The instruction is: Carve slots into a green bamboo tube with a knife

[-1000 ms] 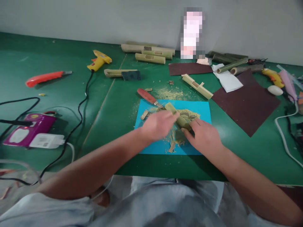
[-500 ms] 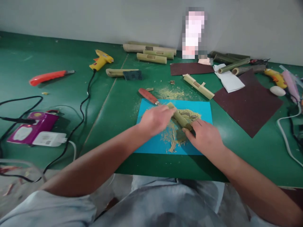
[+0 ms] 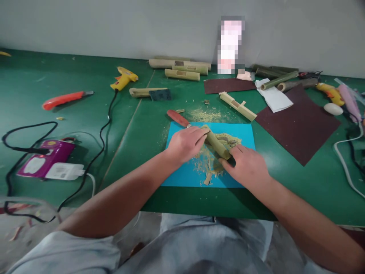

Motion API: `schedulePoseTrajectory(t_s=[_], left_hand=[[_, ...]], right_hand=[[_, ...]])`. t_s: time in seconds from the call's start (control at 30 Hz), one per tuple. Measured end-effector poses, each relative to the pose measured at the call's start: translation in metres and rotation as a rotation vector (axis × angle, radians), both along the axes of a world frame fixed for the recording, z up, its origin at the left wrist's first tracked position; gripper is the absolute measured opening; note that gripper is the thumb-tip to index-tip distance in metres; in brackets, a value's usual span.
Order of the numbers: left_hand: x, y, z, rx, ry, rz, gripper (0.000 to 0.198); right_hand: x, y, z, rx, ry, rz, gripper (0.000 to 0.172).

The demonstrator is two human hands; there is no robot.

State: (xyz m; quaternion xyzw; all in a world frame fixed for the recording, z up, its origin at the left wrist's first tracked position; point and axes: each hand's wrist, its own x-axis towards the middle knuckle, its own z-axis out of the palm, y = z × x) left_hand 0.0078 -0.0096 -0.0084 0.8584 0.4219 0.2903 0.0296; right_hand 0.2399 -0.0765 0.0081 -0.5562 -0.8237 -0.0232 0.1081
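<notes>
A short green bamboo tube (image 3: 217, 143) lies slanted between my two hands over a blue sheet (image 3: 176, 173). My left hand (image 3: 186, 142) is closed on its upper end, fingers bent over the rim. At the lower end, my right hand (image 3: 247, 164) grips the tube between thumb and fingers. Pale shavings and dust (image 3: 209, 171) are scattered on the sheet beneath and around it. Just beyond my left hand lies a tool with a red-brown wooden handle (image 3: 178, 118); its working end is hidden by the hand.
Behind the sheet lies a notched bamboo piece (image 3: 238, 107). Brown sheets (image 3: 299, 125) and white paper (image 3: 273, 95) are to the right. Leftward are a yellow glue gun (image 3: 123, 78), a red-handled cutter (image 3: 64, 100), and a purple power strip (image 3: 47, 156) with a looping black cord.
The bamboo tube stays in both hands, nearly in place. My left hand's fingers have shifted slightly at the upper end. The view has turned a little.
</notes>
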Motion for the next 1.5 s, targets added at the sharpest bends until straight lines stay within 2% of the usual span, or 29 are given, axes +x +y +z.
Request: schedulePoseTrajectory(t_s=[0.13,0.2,0.33,0.37,0.5,0.53,0.67,0.7,0.83,0.97,1.0,1.13,1.2,1.3,1.33,1.47,1.5], left_hand=[[0.0,-0.001,0.0,0.029,-0.006,0.079,0.03],[0.006,-0.009,-0.001,0.018,0.013,0.001,0.031],[0.018,-0.021,-0.004,-0.007,0.093,-0.246,0.034],[0.018,-0.021,-0.004,0.002,0.096,-0.242,0.034],[0.013,-0.016,-0.002,0.048,0.083,-0.048,0.035],[0.014,-0.017,-0.002,0.046,0.098,-0.059,0.036],[0.019,-0.028,0.001,-0.012,0.165,-0.267,0.037],[0.02,-0.029,0.001,-0.013,0.163,-0.259,0.037],[0.021,-0.029,0.002,0.047,0.14,-0.094,0.038],[0.021,-0.031,0.003,-0.018,0.184,-0.307,0.04],[0.019,-0.029,0.002,-0.031,0.184,-0.311,0.039],[0.007,-0.014,0.001,0.036,0.127,-0.056,0.035],[0.008,-0.013,0.0,0.064,0.128,-0.071,0.036],[0.013,-0.018,-0.002,0.029,0.169,-0.259,0.037],[0.013,-0.017,-0.002,0.02,0.167,-0.272,0.037],[0.008,-0.007,-0.003,0.047,0.09,-0.038,0.035],[0.007,-0.007,-0.003,0.05,0.082,-0.023,0.034]], right_hand=[[-0.001,0.0,-0.001,-0.022,0.013,0.024,0.03],[-0.001,0.0,-0.002,-0.024,0.015,0.03,0.029],[-0.001,-0.001,-0.003,-0.023,0.007,0.026,0.028],[-0.001,-0.001,-0.003,-0.028,0.009,0.022,0.028],[-0.002,0.0,-0.002,-0.042,0.017,0.015,0.028],[-0.002,0.0,-0.003,-0.041,0.014,0.018,0.028],[-0.002,0.0,-0.004,-0.026,0.001,0.018,0.025],[-0.002,0.0,-0.004,-0.022,0.002,0.013,0.025],[-0.002,-0.001,-0.004,-0.016,0.007,0.011,0.029],[-0.002,-0.001,-0.005,-0.017,-0.006,0.028,0.023],[-0.001,-0.001,-0.005,-0.017,-0.006,0.028,0.024],[-0.002,-0.001,-0.003,-0.031,0.001,0.021,0.029],[-0.002,-0.001,-0.002,-0.042,-0.011,0.025,0.029],[-0.003,0.0,-0.001,-0.06,-0.029,0.021,0.028],[-0.003,0.0,-0.001,-0.062,-0.029,0.016,0.028],[-0.003,0.0,0.0,-0.056,-0.012,0.009,0.029],[-0.003,0.0,-0.001,-0.055,-0.01,0.013,0.029]])
